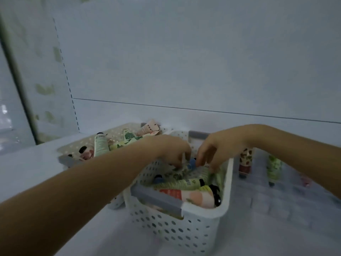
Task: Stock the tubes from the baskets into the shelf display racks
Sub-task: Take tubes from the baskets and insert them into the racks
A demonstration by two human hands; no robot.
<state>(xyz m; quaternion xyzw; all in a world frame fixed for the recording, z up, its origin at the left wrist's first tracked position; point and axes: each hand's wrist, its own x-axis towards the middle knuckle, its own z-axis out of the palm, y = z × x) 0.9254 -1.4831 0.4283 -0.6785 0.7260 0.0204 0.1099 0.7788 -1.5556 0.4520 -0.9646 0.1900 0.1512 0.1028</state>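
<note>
Both hands are down in the near basket (228, 183), left hand (171, 152) and right hand (219, 150) curling fingers either side of a blue-capped tube (191, 162) to pick from the heap. Blur hides whether either has actually clamped on. Just beyond the right wrist, stocked tubes (245, 159) stand upright in the rack (262, 200).

One head-worn view looks forward and down, seemingly close above the basket (203, 209).

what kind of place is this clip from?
Probably a shop, at a retail shelf bay: a white back panel with a slotted upright, two white perforated plastic baskets full of printed cosmetic-style tubes, and more tubes standing in a clear display rack on the right.
</note>
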